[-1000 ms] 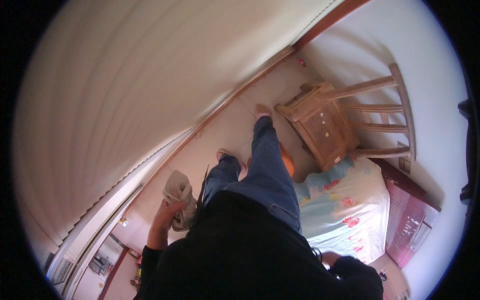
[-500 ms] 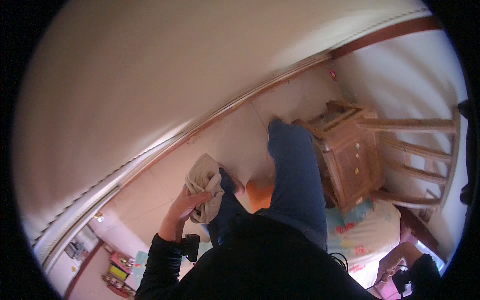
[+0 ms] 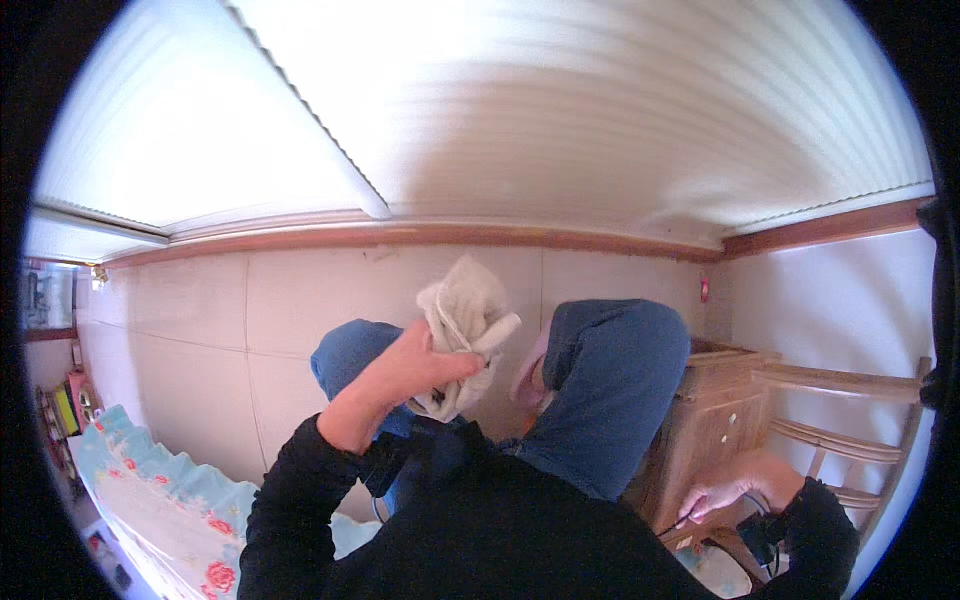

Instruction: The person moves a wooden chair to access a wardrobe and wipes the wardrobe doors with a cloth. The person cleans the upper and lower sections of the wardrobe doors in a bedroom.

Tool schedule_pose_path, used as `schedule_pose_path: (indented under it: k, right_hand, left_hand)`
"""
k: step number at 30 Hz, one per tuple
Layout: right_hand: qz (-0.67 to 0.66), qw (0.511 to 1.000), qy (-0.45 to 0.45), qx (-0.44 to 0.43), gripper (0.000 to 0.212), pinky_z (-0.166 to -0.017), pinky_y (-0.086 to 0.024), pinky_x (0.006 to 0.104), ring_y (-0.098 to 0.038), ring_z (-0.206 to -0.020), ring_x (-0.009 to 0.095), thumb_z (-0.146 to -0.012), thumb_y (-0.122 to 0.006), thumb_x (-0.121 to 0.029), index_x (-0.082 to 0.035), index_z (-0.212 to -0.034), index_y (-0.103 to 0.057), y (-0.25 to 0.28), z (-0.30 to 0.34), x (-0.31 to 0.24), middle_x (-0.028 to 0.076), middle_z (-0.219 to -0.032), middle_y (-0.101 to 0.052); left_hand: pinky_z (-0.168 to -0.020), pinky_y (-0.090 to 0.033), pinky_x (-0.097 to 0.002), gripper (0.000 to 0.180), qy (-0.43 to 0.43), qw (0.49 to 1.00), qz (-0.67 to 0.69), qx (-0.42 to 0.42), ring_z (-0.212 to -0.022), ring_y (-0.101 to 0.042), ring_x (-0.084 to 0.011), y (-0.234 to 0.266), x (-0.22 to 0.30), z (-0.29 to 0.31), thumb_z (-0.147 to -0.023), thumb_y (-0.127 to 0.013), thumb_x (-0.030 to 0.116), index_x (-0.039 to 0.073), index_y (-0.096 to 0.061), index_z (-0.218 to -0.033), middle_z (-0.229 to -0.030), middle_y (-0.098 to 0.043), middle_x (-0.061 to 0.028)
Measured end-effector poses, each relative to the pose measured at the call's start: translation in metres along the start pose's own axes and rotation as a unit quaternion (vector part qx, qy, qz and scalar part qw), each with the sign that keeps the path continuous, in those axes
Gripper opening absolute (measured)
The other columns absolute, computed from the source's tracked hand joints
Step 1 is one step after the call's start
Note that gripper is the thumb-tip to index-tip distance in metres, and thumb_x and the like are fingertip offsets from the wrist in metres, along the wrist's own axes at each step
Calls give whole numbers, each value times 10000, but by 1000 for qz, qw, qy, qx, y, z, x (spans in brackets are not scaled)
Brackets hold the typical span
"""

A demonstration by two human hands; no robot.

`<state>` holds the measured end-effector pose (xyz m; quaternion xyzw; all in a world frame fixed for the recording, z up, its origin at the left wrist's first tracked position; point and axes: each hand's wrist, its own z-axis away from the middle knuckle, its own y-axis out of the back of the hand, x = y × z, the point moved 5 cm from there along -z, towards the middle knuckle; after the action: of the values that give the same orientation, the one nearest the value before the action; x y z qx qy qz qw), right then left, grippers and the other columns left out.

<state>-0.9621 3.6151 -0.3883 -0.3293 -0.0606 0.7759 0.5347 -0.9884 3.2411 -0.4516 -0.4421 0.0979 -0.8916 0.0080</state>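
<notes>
My left hand (image 3: 410, 372) is closed around a crumpled beige cloth (image 3: 466, 300), held bunched up between my knees. The thumb presses across the cloth's near side, and the other fingers are mostly hidden behind it. Low on the right, my right hand (image 3: 715, 490) is beside a small wooden cabinet (image 3: 715, 425). Its fingers are pinched together on a thin black cord (image 3: 684, 521) that pokes out toward my body. A dark device with a cable is strapped at each wrist.
My bent legs in blue jeans (image 3: 620, 390) fill the middle. A flowered bedspread (image 3: 165, 490) with a light blue ruffle lies at the left. Wooden rails (image 3: 840, 378) stand at the right. Ribbed pale panels (image 3: 600, 140) rise beyond the tiled floor (image 3: 195, 320).
The view has turned and levelled out, with the panels now across the top. My left hand still holds the cloth, now nearer the middle; my right hand is higher, by the cabinet.
</notes>
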Motion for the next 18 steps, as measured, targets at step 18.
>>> schedule_pose_path:
  k: [18]
  right_hand:
    - [267, 598, 322, 684, 677, -979, -335, 387, -338, -1227, 342, -770, -652, -202, -109, -1344, -304, 125, 54, -175, 193, -1353, -292]
  left_hand:
    - [-894, -411, -324, 573, -234, 955, 181, -18, -1090, -467, -175, -63, 67, 11, -830, -612, 215, 78, -332, -1311, -1229, -452, -75]
